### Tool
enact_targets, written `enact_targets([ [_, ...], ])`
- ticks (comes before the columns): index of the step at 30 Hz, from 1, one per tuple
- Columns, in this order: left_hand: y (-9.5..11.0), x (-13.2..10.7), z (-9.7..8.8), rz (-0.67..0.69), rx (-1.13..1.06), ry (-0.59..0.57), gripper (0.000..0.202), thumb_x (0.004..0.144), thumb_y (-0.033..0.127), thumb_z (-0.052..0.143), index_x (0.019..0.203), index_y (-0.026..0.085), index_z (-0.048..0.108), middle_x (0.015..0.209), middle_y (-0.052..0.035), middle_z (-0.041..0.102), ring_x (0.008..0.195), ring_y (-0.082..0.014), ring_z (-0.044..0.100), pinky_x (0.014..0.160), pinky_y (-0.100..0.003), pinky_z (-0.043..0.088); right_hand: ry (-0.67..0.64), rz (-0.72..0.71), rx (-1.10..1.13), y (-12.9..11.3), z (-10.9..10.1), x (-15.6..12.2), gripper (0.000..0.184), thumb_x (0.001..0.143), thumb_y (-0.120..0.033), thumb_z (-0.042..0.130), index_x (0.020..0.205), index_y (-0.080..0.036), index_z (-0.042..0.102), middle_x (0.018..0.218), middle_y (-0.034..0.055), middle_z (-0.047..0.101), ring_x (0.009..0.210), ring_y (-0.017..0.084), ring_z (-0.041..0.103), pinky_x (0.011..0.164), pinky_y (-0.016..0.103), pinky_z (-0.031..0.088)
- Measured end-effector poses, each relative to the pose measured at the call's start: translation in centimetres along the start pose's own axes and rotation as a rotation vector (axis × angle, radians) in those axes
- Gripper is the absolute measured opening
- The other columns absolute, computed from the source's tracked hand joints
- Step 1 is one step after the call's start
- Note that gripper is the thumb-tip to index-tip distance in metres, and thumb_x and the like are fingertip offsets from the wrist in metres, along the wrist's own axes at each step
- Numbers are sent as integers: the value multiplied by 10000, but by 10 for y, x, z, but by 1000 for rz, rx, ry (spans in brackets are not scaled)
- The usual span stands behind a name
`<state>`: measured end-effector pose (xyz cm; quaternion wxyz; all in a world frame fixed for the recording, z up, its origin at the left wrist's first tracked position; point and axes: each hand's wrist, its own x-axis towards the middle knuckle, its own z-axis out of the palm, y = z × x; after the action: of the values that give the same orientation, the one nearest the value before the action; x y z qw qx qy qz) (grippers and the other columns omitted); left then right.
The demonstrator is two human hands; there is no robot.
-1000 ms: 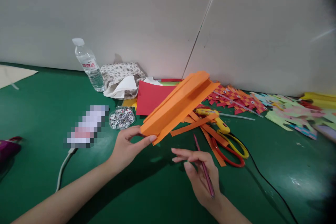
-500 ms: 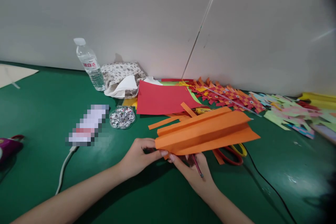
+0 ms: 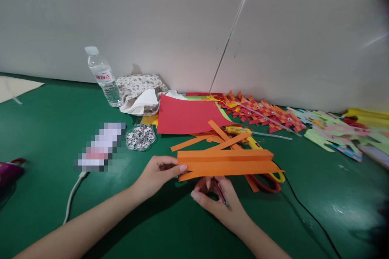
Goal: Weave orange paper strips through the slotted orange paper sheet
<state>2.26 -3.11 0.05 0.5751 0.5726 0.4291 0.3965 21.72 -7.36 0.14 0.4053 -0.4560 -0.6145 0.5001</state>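
Observation:
A folded orange paper lies nearly level just above the green table, long side running left to right. My left hand pinches its left end. Just below the paper, my right hand is curled around a thin dark red pencil, fingertips under the paper's lower edge. Loose orange paper strips lie behind the folded piece. Red and yellow scissors sit partly hidden under its right end.
A red sheet, a yellow glue gun, a dish of googly eyes, a water bottle and a patterned pouch stand behind. Woven paper fish line the white partition. A black cable runs right.
The folded orange paper swung down from a raised diagonal to lie level and low over the table. My right hand with the pencil moved in under its lower edge.

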Motion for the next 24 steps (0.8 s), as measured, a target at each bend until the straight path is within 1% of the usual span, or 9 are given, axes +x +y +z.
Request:
enact_targets([
  [2,1,1,-2,6,21,35,270,765,417,671,729,152,699,711,-31,699,663,-141,629,624,-232,501,-43,-11,-67,-1,-2,-2,262,782,-296,676,666,-210,458,633,3,652,541,129,609,512,227,491],
  [6,1,6,-7,27,48,80,287,782,428,640,756,142,650,721,-25,676,654,-130,612,598,-222,485,-173,-57,-128,-5,-7,-6,289,883,-373,535,662,-187,551,573,12,618,489,114,567,495,221,450],
  [9,1,9,-15,46,160,70,276,790,416,624,769,143,656,741,-31,681,654,-133,608,585,-222,474,-328,21,73,-7,-12,-8,398,900,-498,445,789,-169,639,558,20,614,482,123,580,485,221,455],
  [11,3,10,-22,87,318,93,253,793,394,615,738,151,661,718,-25,677,622,-127,591,557,-215,449,-361,82,246,-7,-15,-8,489,892,-568,399,902,-160,669,532,12,609,446,122,582,460,215,457],
  [13,5,11,-29,209,542,104,241,774,360,631,642,159,624,639,-5,640,585,-116,559,550,-213,417,-319,92,359,-6,-20,-8,525,890,-582,387,926,-155,690,513,7,607,422,115,581,447,205,455],
  [17,2,10,-41,411,841,-2,325,798,359,589,548,163,522,536,23,535,489,-86,477,492,-210,336,-153,113,459,-6,-29,-6,500,900,-537,409,781,-146,696,488,22,615,403,116,573,406,195,428],
  [20,-1,9,-44,520,958,68,372,813,349,554,503,175,444,488,33,452,455,-86,405,470,-224,298,-11,112,462,-9,-33,-2,402,879,-511,480,748,-165,637,485,8,609,399,123,560,383,201,417],
  [22,-1,9,-43,578,967,113,324,807,337,564,542,182,462,528,22,485,501,-104,436,501,-234,336,74,90,440,-11,-34,0,317,868,-470,532,740,-184,578,502,-9,609,415,118,552,395,200,420],
  [24,0,9,-41,618,917,61,176,800,318,584,691,182,554,698,-20,603,662,-141,545,619,-256,426,139,78,397,-11,-33,2,280,861,-437,568,730,-195,522,528,-16,619,427,110,541,426,206,430],
])
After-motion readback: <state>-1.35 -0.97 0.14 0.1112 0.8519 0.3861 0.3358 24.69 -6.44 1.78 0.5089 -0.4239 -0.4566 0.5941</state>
